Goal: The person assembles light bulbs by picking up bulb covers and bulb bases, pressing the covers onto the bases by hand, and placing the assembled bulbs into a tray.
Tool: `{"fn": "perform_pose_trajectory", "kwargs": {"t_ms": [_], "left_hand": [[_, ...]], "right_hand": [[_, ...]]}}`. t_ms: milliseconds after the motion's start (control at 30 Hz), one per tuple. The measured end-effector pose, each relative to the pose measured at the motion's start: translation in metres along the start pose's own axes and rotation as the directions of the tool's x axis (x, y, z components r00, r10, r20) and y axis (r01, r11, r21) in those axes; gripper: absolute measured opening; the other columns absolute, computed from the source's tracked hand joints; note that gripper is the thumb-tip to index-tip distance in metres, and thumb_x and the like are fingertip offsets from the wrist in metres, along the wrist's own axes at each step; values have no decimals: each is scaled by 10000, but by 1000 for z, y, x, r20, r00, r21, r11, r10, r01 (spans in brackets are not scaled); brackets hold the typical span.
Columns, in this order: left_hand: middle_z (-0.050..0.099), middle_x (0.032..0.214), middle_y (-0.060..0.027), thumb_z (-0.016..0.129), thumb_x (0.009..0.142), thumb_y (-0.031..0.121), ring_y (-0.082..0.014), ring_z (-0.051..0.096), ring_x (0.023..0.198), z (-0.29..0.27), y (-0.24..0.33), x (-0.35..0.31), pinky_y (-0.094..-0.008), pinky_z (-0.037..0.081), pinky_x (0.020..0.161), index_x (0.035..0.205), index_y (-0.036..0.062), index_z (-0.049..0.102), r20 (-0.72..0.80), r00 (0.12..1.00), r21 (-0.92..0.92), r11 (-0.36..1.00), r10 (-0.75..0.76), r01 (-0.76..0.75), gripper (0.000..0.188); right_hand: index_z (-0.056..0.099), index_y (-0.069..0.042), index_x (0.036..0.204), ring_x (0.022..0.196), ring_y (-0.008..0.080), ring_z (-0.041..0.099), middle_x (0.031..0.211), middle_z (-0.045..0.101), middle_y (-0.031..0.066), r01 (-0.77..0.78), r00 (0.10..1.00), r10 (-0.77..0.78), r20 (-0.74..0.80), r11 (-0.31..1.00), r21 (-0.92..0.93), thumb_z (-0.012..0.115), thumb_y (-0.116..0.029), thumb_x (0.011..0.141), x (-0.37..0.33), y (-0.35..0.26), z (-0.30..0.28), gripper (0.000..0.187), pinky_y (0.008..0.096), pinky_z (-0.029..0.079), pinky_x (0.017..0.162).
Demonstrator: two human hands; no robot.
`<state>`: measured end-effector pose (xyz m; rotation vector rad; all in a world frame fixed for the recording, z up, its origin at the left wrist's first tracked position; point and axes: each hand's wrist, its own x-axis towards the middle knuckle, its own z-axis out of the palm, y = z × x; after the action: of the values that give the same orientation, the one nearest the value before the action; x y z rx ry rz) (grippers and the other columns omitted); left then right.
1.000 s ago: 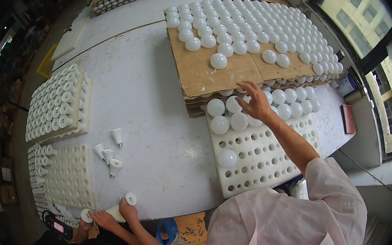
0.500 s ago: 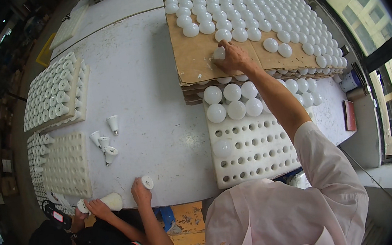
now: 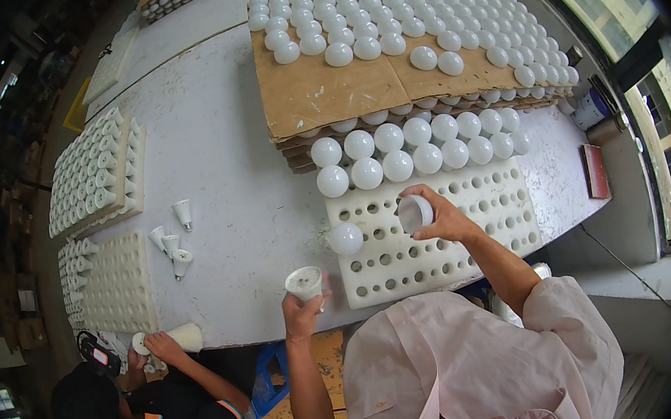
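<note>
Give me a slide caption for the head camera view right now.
Left hand holding a lamp base; right hand holding a hollow white dome above a holed foam tray.

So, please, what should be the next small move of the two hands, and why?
Probably, bring the right hand closer and turn the white dome opening-down above the white base: the dome's hollow side shows, the left hand holds the base wide end up, and both pieces are apart.

a pale pinkish shirt [image 3: 417,345] with loose short sleeves [image 3: 571,319] bears a small brownish spot [image 3: 382,404].
</note>
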<state>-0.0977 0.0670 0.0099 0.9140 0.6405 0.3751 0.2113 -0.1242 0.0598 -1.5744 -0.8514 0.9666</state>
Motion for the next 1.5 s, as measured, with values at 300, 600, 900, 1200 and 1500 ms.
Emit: {"fn": "perform_pose_trajectory", "kwargs": {"t_ms": [300, 600, 900, 1200, 1500], "left_hand": [[653, 884, -72, 773, 745, 160, -110, 609, 724, 104, 21, 7, -240, 508, 593, 1051, -38, 614, 375, 920, 302, 953, -118, -1, 397], [654, 796, -71, 796, 741, 204, -107, 594, 616, 107, 12, -2, -247, 493, 549, 1021, -40, 615, 375, 919, 420, 906, -125, -49, 413], [651, 789, -79, 817, 717, 221, -113, 606, 627, 109, 19, -10, -242, 504, 530, 1027, -51, 621, 350, 921, 477, 879, -171, -18, 457], [650, 751, -65, 830, 703, 199, -97, 588, 592, 111, 18, -11, -232, 475, 511, 938, -55, 643, 328, 919, 495, 868, -216, 27, 394], [647, 731, -70, 848, 679, 214, -104, 592, 571, 111, 28, -12, -236, 482, 501, 895, -56, 647, 324, 916, 524, 851, -236, 34, 401]], "right_hand": [[424, -89, 1315, 1085, 187, 541, 1217, 546, 42, 178, 967, -180, 178, 984, 30, 853, -153, 601, -32, -22, 31, 836, 351, 455, 941], [493, -91, 1266, 1169, 219, 504, 1207, 557, 54, 183, 942, -154, 297, 980, -73, 873, -177, 579, -37, -32, 35, 789, 370, 396, 1003], [472, -87, 1285, 1089, 260, 559, 1174, 566, 91, 307, 898, -187, 398, 915, -261, 864, -224, 596, -36, -35, 39, 805, 374, 440, 938], [442, -10, 1295, 930, 360, 630, 1077, 589, 190, 356, 899, -152, 411, 801, -481, 839, -284, 636, -46, -53, 55, 816, 424, 518, 817], [463, -3, 1263, 884, 360, 642, 1028, 602, 194, 379, 897, -155, 415, 753, -537, 819, -327, 648, -46, -54, 62, 781, 426, 529, 798]]}}
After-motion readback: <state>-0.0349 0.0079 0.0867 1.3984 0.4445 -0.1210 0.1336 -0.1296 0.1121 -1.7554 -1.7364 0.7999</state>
